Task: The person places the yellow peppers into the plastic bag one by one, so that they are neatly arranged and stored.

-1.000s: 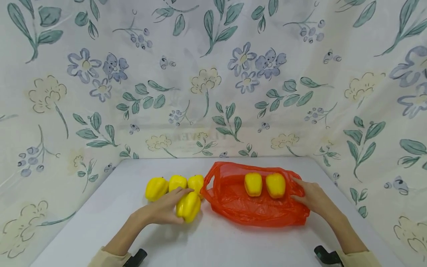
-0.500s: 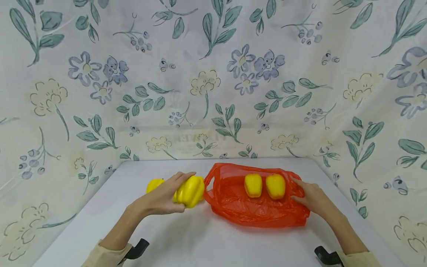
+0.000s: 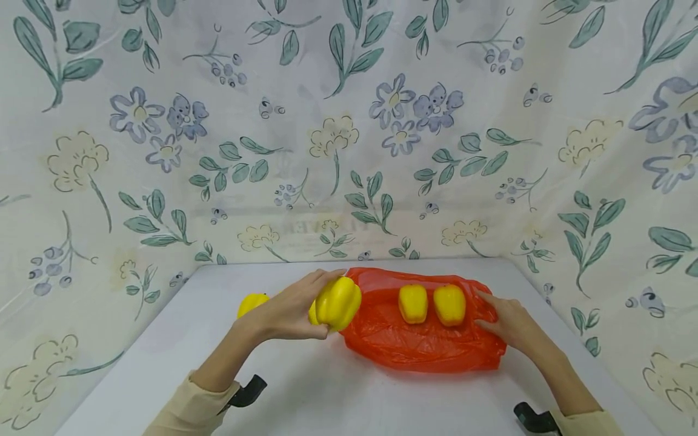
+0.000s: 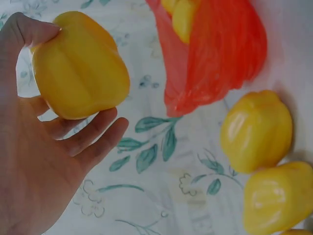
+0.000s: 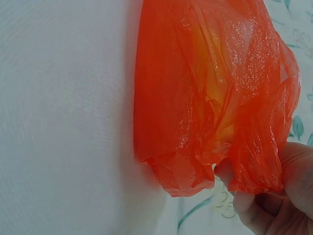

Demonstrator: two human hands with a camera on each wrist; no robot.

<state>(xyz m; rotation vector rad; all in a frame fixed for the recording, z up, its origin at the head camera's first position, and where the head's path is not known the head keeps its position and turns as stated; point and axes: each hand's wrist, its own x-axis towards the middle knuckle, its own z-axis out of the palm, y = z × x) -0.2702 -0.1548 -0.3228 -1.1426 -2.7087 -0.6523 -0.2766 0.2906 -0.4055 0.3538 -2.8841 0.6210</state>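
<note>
My left hand [image 3: 283, 312] grips a yellow bell pepper [image 3: 340, 303] above the table, beside the left end of a red plastic bag [image 3: 403, 351]. In the left wrist view the thumb and curled fingers hold this pepper [image 4: 80, 68] at its sides. The bag lies with its mouth toward me, and two yellow bell peppers [image 3: 413, 304] show in it. At the bag's right end, my right hand [image 3: 509, 324] pinches the plastic, as the right wrist view shows with the gathered bag [image 5: 257, 166] between thumb and fingers.
More yellow bell peppers [image 4: 257, 132] rest on the white table [image 3: 305, 387] left of the bag; in the head view my left hand hides most of them, leaving one pepper [image 3: 252, 303] partly visible. A floral cloth [image 3: 349, 151] hangs behind and at the sides.
My left hand has lifted the pepper and carried it right, from in front of the row to the bag's left end. The right hand and the bag have stayed in place.
</note>
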